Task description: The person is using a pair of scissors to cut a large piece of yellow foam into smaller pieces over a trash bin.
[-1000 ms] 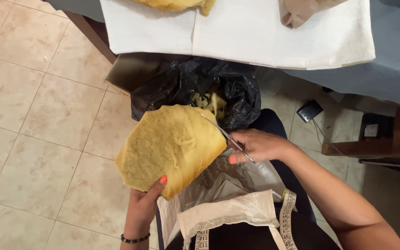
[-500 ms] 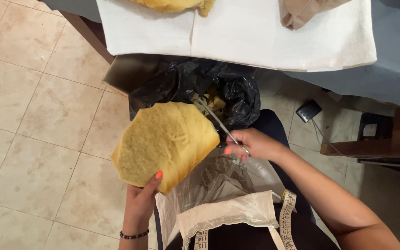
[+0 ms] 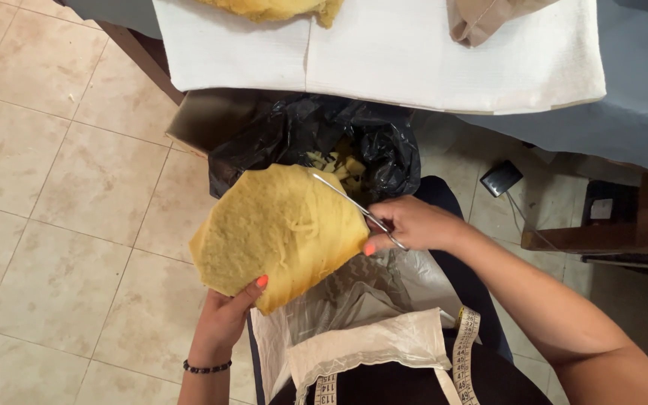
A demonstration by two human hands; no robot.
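Our left hand [image 3: 223,319] pinches the yellow foam piece [image 3: 279,232] over our lap | our right hand [image 3: 414,223] grips scissors [image 3: 354,206] at its edge | black bag [image 3: 316,142] holds foam scraps [image 3: 337,163]

Foam piece [image 3: 279,232] held before the bin bag [image 3: 384,142], scissors [image 3: 354,206] at its right edge, white cloth [image 3: 414,60] on the table behind, tape measure [image 3: 465,352] on the lap

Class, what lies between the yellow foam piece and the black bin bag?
In the head view, the scissors, gripped by the right hand, lie between the yellow foam piece and the black bin bag.
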